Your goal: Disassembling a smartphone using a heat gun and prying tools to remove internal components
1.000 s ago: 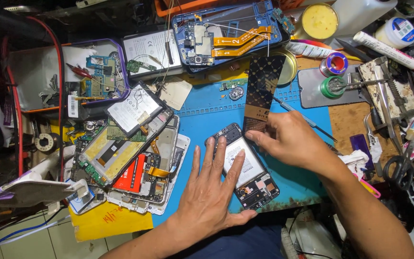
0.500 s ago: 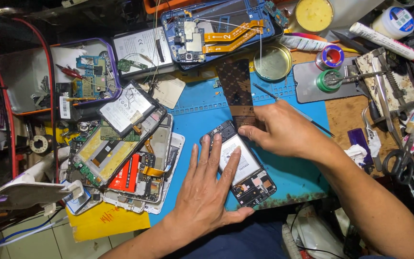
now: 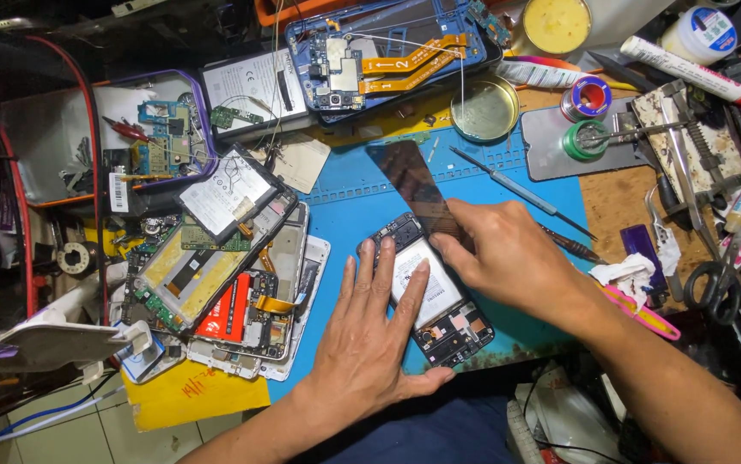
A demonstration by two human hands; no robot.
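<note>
An opened phone (image 3: 429, 292) lay on a blue mat (image 3: 542, 223) near the front edge of the bench. Its back was off, so its white battery and the small dark parts at both ends showed.

The left hand (image 3: 370, 344) lay flat on the phone's left side. Its fingers were spread and stretched out, and the fingertips (image 3: 422, 268) rested on the white battery. The thumb stuck out to the right, under the phone's lower end.

The right hand (image 3: 508, 258) came in from the right. Its fingers were bent and pressed on the top right edge of the phone. A dark flat cover (image 3: 413, 185) stuck out from under those fingers and pointed away up the mat. I could not tell if the fingers pinched it or just pushed down on it.

To the left of the mat sat a heap of other opened phones (image 3: 224, 275), stacked on each other. A blue phone with orange strips (image 3: 387, 56) lay at the back of the bench. A round tin (image 3: 484, 107) stood at the back edge of the mat. A thin tool (image 3: 516, 191) lay on the mat just above the right hand. Scissors (image 3: 714, 279) lay far off to the right.
</note>
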